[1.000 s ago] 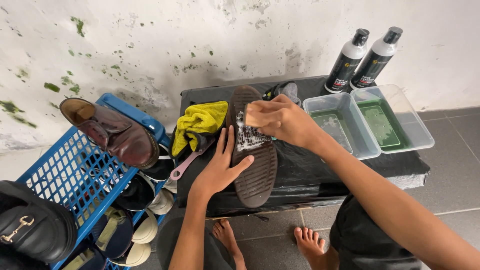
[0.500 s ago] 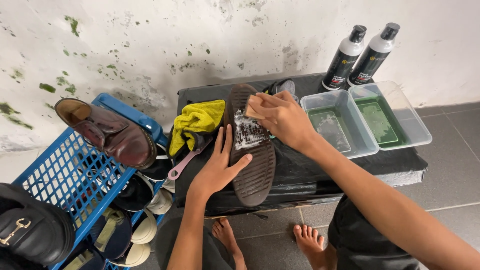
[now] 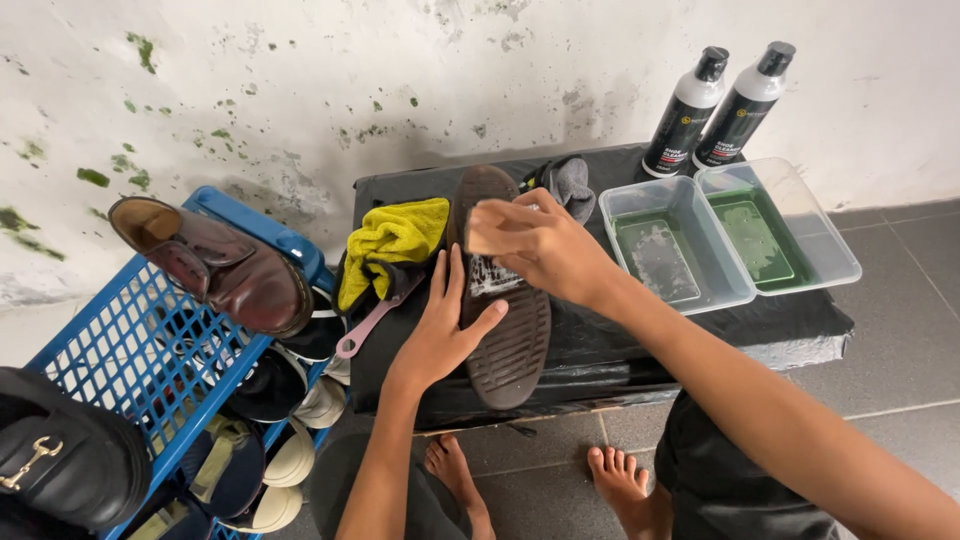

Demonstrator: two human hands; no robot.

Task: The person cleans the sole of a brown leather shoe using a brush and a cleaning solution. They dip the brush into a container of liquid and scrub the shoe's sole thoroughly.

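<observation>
Head view looking straight down: the left hand lies flat with fingers spread, pressing along the edge of a dark brown shoe turned sole-up with a ribbed rubber sole, pinning it to the low table wrapped in black plastic. The right hand is curled around something pale on the upper part of that sole, where there's white foam; can't really tell what it is since the fingers cover most of it. Just left of the left hand sits a crumpled yellow cloth and a pink-handled tool poking out under it. Out past the right hand are two clear plastic tubs with greenish water, and beyond those two black-and-white bottles against the wall. Further left of the left hand is a blue plastic crate with a brown leather shoe perched on top.
</observation>
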